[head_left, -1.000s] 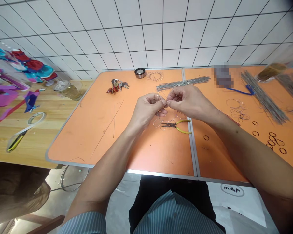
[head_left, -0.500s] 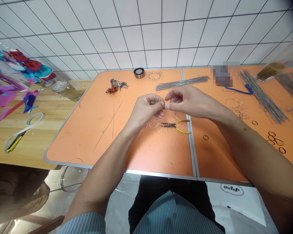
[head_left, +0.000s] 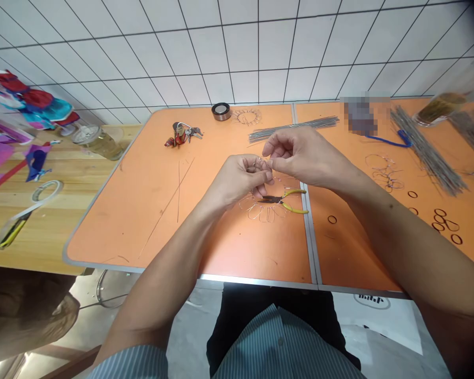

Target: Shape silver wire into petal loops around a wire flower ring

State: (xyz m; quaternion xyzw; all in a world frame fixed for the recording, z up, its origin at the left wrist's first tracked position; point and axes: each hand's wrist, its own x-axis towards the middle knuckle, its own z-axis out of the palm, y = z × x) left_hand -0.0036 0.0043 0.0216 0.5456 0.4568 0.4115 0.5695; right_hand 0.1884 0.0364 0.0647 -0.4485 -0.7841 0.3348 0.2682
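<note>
My left hand (head_left: 247, 176) is closed around a thin piece of bent wire (head_left: 256, 165), its loops showing above the fingers. Thumb and index finger of my right hand (head_left: 294, 155) pinch the wire's right side, close to the left fingertips. Below both hands, pliers (head_left: 274, 199) with yellow handles lie on the orange table (head_left: 237, 247). A ring of looped thin wire (head_left: 266, 213) lies around and under the plier jaws. Fingers hide much of the held wire.
Behind the hands lie a bundle of straight wires (head_left: 319, 123), a roll of black tape (head_left: 221, 111) and keys (head_left: 187, 132). Further right are wire bundles (head_left: 430, 152), wire shapes (head_left: 385, 173) and small dark rings (head_left: 440, 221). A utility knife (head_left: 13, 231) rests on the wooden table.
My right hand has shifted slightly up and left, its fingertips now on the wire. My left hand has turned a little, and more of the looped wire below shows. The view has shifted slightly.
</note>
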